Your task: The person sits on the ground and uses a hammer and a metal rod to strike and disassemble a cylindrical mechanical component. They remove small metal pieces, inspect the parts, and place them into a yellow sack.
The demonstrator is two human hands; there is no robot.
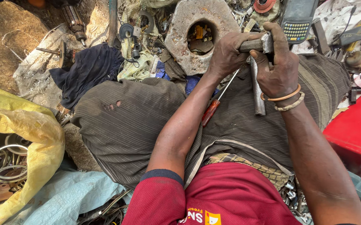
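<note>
I sit with my knees apart under brown striped trousers (134,121). My left hand (227,54) grips the head of a grey metal hammer (258,83) together with a screwdriver with a red-orange handle (210,112) that hangs down over my lap. My right hand (277,62) closes over the same hammer head from the right, with two bangles on its wrist. The hammer's steel shaft points down toward me.
A thick grey metal block with a round hole (199,33) lies ahead among scrap parts. A handheld keypad device (296,18) sits at upper right, a yellow sack with metal rings (18,154) at left, a red box (355,129) at right, dark cloth (86,71) at upper left.
</note>
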